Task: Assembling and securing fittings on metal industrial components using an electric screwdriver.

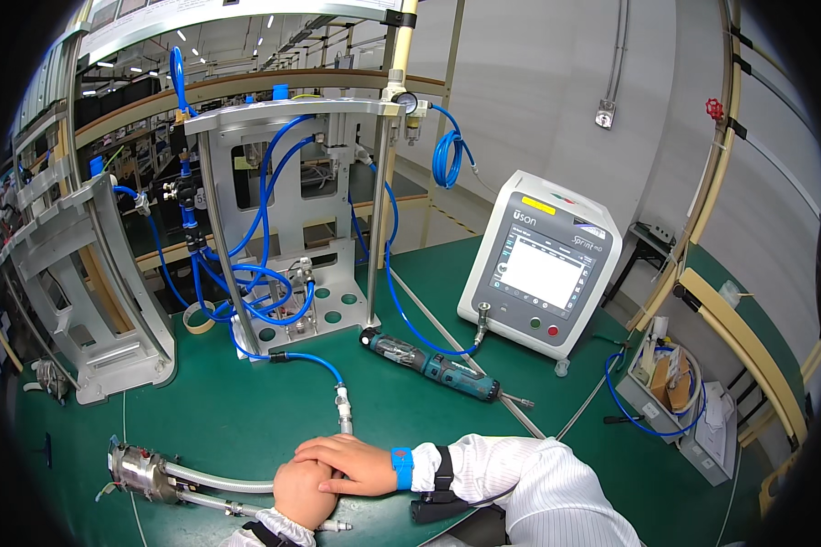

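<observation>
My right hand point(351, 462) lies flat across the top of my left hand point(301, 493) near the front edge of the green bench. My left hand is closed around clear tubing point(217, 479) that runs left to a shiny metal cylinder point(143, 473). Just beyond my hands a white fitting point(343, 409) joins a blue hose point(310, 357) that leads back to the metal fixture point(287, 214). My right wrist wears a blue band and a black strap, and the sleeve is white.
A teal electric screwdriver point(433, 366) lies behind my hands. A white tester with a lit screen point(541, 264) stands at right, a grey metal stand point(91, 292) at left, a tape roll point(197, 318) by the fixture, and a box of parts point(668, 383) at far right.
</observation>
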Action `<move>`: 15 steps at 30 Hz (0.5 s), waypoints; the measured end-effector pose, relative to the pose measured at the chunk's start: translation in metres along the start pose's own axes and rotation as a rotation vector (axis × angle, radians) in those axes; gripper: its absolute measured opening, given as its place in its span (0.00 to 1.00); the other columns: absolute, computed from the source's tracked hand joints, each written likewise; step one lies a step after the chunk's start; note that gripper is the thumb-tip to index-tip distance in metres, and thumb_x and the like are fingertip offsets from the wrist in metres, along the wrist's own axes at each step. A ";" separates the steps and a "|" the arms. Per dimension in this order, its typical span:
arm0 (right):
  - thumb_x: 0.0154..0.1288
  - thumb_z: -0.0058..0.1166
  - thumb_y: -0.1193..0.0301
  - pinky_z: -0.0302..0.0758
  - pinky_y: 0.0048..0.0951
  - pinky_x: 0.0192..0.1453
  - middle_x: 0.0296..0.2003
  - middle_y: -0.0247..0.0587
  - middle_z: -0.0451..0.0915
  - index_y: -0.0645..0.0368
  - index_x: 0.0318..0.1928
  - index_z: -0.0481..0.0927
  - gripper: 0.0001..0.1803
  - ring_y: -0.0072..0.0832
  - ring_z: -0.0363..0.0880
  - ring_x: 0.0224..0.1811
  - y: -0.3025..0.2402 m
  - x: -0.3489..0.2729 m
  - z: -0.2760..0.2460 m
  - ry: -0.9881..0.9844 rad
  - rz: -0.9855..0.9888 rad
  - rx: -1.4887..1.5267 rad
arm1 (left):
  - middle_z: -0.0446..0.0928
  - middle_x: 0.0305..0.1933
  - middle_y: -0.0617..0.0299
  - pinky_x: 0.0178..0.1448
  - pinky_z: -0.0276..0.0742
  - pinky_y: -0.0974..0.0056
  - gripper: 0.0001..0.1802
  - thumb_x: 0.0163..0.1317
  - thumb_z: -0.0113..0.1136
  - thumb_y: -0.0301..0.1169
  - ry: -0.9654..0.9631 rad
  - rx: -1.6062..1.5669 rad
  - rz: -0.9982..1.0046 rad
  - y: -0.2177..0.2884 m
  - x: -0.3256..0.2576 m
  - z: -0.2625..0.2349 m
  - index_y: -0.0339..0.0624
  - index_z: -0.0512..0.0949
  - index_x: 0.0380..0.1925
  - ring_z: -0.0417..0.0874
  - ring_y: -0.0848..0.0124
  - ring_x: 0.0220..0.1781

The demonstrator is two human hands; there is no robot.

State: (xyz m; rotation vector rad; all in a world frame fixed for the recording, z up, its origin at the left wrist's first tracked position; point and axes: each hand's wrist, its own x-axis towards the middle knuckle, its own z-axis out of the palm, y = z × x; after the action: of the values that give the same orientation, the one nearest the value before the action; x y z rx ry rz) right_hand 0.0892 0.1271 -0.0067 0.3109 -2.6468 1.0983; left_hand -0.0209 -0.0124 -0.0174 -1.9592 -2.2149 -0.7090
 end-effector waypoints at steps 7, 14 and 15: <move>0.73 0.51 0.53 0.60 0.47 0.70 0.65 0.50 0.69 0.58 0.67 0.66 0.31 0.47 0.68 0.65 0.000 0.000 0.000 -0.001 0.002 0.001 | 0.80 0.23 0.54 0.25 0.78 0.53 0.10 0.59 0.61 0.37 0.011 -0.003 -0.005 0.001 0.000 0.000 0.43 0.82 0.28 0.82 0.54 0.22; 0.73 0.51 0.53 0.59 0.47 0.71 0.65 0.50 0.69 0.58 0.67 0.66 0.30 0.47 0.68 0.65 0.000 0.000 0.000 -0.002 0.004 0.002 | 0.80 0.24 0.55 0.26 0.78 0.53 0.09 0.58 0.61 0.37 0.000 0.003 -0.011 0.001 0.000 -0.001 0.45 0.83 0.29 0.82 0.55 0.23; 0.73 0.51 0.53 0.59 0.47 0.71 0.65 0.50 0.69 0.58 0.67 0.66 0.30 0.47 0.68 0.65 0.000 0.000 0.000 -0.003 0.003 0.001 | 0.80 0.24 0.55 0.26 0.78 0.53 0.09 0.58 0.61 0.37 0.000 0.003 -0.011 0.000 0.000 0.000 0.45 0.83 0.29 0.82 0.55 0.23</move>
State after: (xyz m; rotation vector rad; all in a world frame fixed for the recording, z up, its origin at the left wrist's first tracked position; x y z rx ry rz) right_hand 0.0895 0.1269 -0.0063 0.3089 -2.6505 1.1010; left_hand -0.0206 -0.0126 -0.0169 -1.9477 -2.2270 -0.7056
